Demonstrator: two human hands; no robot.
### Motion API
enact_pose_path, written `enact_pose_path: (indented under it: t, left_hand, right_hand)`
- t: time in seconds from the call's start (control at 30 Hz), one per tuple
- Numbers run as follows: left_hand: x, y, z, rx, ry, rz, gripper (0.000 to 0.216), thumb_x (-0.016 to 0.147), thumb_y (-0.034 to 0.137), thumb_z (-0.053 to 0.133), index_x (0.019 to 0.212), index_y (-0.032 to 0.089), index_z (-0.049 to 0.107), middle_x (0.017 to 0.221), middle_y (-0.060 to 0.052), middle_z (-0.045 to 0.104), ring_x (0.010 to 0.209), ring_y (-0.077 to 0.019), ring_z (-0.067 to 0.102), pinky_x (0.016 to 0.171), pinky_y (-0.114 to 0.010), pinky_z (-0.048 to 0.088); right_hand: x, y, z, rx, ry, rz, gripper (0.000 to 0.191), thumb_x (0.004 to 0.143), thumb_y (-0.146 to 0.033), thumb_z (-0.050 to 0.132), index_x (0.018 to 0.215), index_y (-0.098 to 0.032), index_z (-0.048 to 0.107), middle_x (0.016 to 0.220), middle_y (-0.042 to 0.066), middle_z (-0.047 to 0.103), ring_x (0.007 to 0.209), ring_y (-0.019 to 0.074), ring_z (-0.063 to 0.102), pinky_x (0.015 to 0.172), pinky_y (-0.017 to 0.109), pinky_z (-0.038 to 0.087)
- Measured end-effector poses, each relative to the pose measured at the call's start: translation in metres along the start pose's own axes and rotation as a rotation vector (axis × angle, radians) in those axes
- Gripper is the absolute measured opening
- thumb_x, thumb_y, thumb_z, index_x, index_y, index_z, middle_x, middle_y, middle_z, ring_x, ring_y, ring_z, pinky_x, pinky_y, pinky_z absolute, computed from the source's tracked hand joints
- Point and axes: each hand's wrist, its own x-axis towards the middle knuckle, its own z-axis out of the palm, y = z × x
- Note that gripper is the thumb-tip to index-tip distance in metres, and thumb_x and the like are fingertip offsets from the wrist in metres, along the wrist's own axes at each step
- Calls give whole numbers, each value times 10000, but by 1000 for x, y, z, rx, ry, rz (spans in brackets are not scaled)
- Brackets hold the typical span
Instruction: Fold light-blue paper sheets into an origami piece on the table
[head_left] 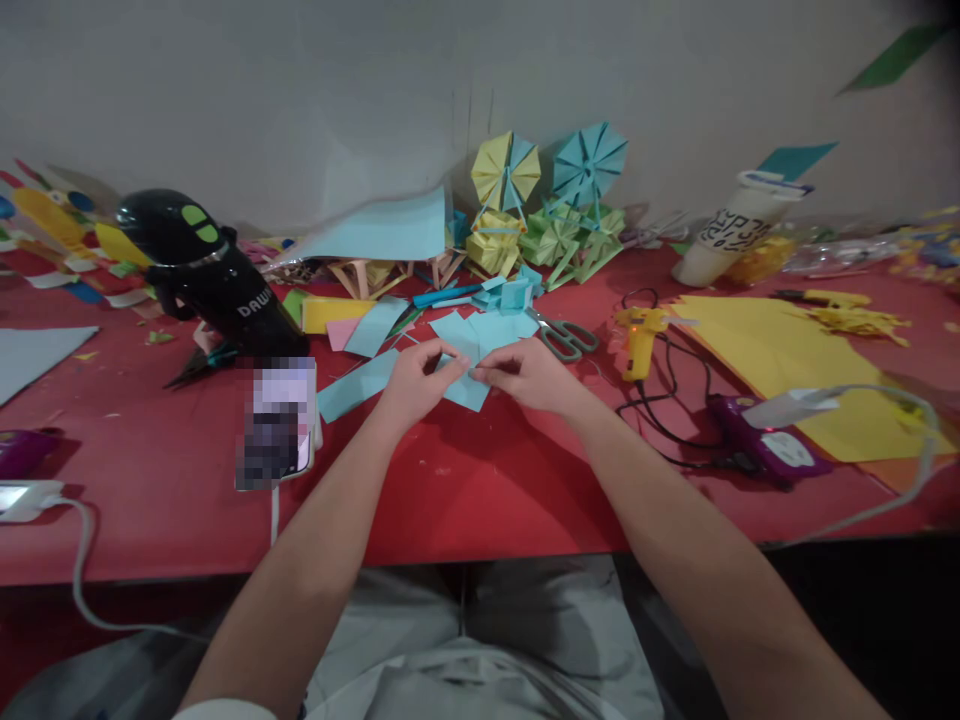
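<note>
My left hand [424, 378] and my right hand [529, 372] meet at the middle of the table, both with fingers pinched on a small piece of light blue paper [469, 392]. The thumbs and fingertips nearly touch at its upper edge. More light blue paper pieces [499, 327] lie just behind the fingers. A blue paper strip [356, 385] rests left of my left hand. Grey-handled scissors [570, 338] lie behind my right hand, their blades partly covered by paper.
A phone [304, 420] on a cable and a black bottle [225, 290] stand at left. On the right are a yellow glue gun [639, 340], a purple power strip [772, 445], yellow paper [757, 350] and a white cup [731, 230]. Folded paper wheels [506, 170] stand against the wall.
</note>
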Motion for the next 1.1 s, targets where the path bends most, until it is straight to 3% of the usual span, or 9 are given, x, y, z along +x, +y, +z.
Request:
enact_pose_path:
  t: [0.1,0.33,0.43,0.53,0.63,0.7,0.77,1.1]
  left_hand:
    - [-1,-1,0,76,-25,20,164,763,310,641,663,179,640,553,35,493,537,-101,352,533,-265,277]
    - [2,-8,0,26,105,-25,181,759,337,672,680,177,643,531,31,472,536,-112,416,536,-270,318]
    - [3,-9,2,-159,139,-127,210,771,380,672,818,179,638,555,34,483,521,-115,473,510,-255,366]
    - [2,-6,4,-341,73,-265,323,762,336,674,1037,196,580,674,4,596,548,-149,603,508,-270,463]
    - [1,-2,4,-373,39,-320,382,767,274,658,1127,208,550,698,-4,620,562,-167,654,537,-293,526]
    - [1,0,4,-370,46,-329,343,771,247,646,1103,205,572,659,11,594,561,-161,652,543,-291,542]
    - [2,0,4,-379,55,-343,306,773,233,638,1074,203,589,634,26,566,561,-155,644,542,-290,553]
    - [2,-1,5,-409,17,-373,417,746,372,710,1105,196,592,829,-26,581,656,-148,628,546,-288,564]
  right_hand:
    - [-1,-1,1,34,-26,-6,338,817,-453,616,692,-141,658,592,-4,521,578,104,410,566,263,342]
    - [3,1,9,87,69,-60,285,848,-419,582,802,-149,660,658,5,565,614,113,457,609,269,397]
    - [7,8,10,198,154,-26,272,837,-414,601,920,-158,638,665,7,583,619,129,528,626,287,456]
    - [8,13,9,247,214,12,276,829,-416,617,933,-160,619,669,13,597,626,140,575,628,296,490]
    - [6,12,8,144,259,-31,304,822,-422,636,977,-161,647,868,77,674,770,168,623,684,309,506]
    - [5,11,9,37,232,-87,390,776,-441,697,1058,-173,660,1082,118,667,934,207,625,751,332,515]
    - [4,10,11,-55,184,-140,500,721,-449,755,1133,-185,657,1171,133,639,1014,235,606,790,355,516]
    - [5,12,9,-109,129,-96,514,733,-443,750,1152,-157,670,1019,114,648,865,199,600,727,333,511]
